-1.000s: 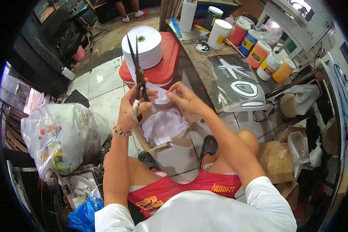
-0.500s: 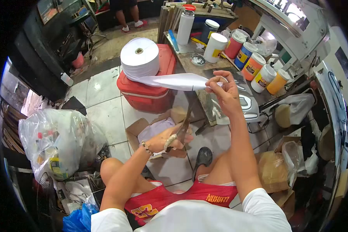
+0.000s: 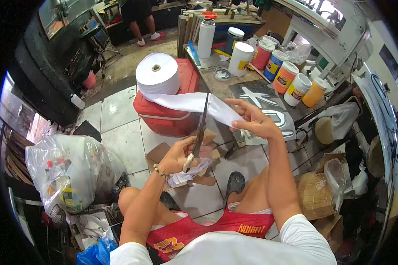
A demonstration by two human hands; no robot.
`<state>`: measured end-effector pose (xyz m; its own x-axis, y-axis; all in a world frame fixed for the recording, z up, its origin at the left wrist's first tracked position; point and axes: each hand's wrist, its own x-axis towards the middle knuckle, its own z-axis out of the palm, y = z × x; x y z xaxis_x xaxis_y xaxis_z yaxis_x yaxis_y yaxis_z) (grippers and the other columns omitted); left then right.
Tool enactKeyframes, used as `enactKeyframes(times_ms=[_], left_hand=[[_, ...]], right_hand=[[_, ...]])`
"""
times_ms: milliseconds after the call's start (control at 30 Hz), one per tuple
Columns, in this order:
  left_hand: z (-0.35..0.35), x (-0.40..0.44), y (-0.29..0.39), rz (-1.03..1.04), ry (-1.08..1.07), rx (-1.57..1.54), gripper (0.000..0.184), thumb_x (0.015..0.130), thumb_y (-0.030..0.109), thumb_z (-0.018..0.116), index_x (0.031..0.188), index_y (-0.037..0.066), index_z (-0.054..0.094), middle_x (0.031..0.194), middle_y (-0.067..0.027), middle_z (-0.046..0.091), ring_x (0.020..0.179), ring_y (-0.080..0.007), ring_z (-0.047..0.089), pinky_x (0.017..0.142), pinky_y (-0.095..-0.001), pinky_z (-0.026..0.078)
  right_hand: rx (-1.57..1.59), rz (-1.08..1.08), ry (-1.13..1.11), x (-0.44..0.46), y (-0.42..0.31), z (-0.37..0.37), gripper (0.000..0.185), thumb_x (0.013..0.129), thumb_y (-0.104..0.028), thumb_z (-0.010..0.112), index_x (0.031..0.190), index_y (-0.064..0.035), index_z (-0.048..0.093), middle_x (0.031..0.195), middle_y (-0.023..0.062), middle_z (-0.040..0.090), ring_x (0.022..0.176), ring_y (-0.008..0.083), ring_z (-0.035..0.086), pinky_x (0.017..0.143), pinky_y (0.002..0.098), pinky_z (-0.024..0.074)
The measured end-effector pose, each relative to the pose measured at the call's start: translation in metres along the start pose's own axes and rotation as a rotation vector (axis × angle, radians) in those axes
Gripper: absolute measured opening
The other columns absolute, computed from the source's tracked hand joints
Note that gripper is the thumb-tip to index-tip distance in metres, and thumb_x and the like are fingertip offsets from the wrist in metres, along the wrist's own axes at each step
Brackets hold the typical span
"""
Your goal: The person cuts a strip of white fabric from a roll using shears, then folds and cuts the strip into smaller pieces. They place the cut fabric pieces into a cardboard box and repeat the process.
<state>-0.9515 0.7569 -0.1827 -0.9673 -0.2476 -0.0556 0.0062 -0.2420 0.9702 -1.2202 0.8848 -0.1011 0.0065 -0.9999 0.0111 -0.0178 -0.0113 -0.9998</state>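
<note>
My left hand (image 3: 179, 155) is closed round the wrapped handle of long dark scissors (image 3: 200, 132), whose blades point up and cross the white strip. The strip (image 3: 185, 102) runs from a large white roll (image 3: 157, 77) to my right hand (image 3: 254, 121), which pinches its end between thumb and fingers. Beneath the roll is a red cooler box (image 3: 168, 119). Under my left hand, an open cardboard box (image 3: 157, 154) holds white cloth pieces (image 3: 188, 176).
On the bench (image 3: 214, 81) at right stand several paint jars (image 3: 285, 76), a white bottle (image 3: 206, 37) and a dark stencil sheet (image 3: 256, 104). A clear bag of containers (image 3: 75, 172) lies left. Another person's legs (image 3: 143, 26) show at the top.
My left hand has risen with the scissors from over the box to the strip. My right hand has moved lower, still holding the strip's end, which now slopes down.
</note>
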Motion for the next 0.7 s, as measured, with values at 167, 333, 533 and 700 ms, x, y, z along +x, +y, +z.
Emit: enactKeyframes(times_ms=[167, 333, 533, 700], left_hand=[[0.008, -0.002, 0.0, -0.008, -0.023, 0.072, 0.072, 0.075, 0.008, 0.079, 0.138, 0.0, 0.046, 0.117, -0.0158, 0.067, 0.107, -0.022, 0.066, 0.094, -0.0337, 0.053], [0.016, -0.002, 0.002, -0.005, -0.028, 0.089, 0.071, 0.076, 0.009, 0.08, 0.137, -0.001, 0.046, 0.116, -0.0152, 0.067, 0.106, -0.0219, 0.066, 0.092, -0.0329, 0.052], [0.021, -0.005, 0.004, -0.014, -0.044, 0.009, 0.076, 0.075, 0.012, 0.082, 0.14, 0.0, 0.043, 0.118, -0.0161, 0.066, 0.11, -0.0231, 0.065, 0.095, -0.0348, 0.052], [0.028, -0.008, 0.011, 0.102, -0.106, 0.014, 0.094, 0.074, 0.025, 0.086, 0.147, 0.0, 0.033, 0.131, -0.0201, 0.058, 0.124, -0.0263, 0.057, 0.106, -0.0381, 0.044]], right_hand=[[-0.003, 0.078, 0.041, 0.007, 0.011, 0.004, 0.057, 0.086, -0.028, 0.078, 0.129, 0.0009, 0.055, 0.111, 0.0061, 0.066, 0.096, 0.0107, 0.061, 0.081, 0.0273, 0.0484], [-0.158, 0.105, 0.135, 0.012, 0.006, 0.02, 0.034, 0.093, -0.034, 0.069, 0.106, -0.0031, 0.063, 0.088, -0.001, 0.062, 0.079, 0.0069, 0.057, 0.069, 0.0238, 0.0466], [-0.119, -0.038, 0.073, 0.012, 0.008, 0.024, 0.028, 0.096, -0.033, 0.064, 0.1, -0.005, 0.065, 0.083, -0.0055, 0.057, 0.077, 0.0053, 0.052, 0.07, 0.0223, 0.0446], [-0.227, -0.211, 0.057, 0.011, 0.003, 0.037, 0.026, 0.096, -0.028, 0.064, 0.098, -0.0026, 0.065, 0.092, 0.001, 0.053, 0.085, 0.0096, 0.05, 0.073, 0.025, 0.0399]])
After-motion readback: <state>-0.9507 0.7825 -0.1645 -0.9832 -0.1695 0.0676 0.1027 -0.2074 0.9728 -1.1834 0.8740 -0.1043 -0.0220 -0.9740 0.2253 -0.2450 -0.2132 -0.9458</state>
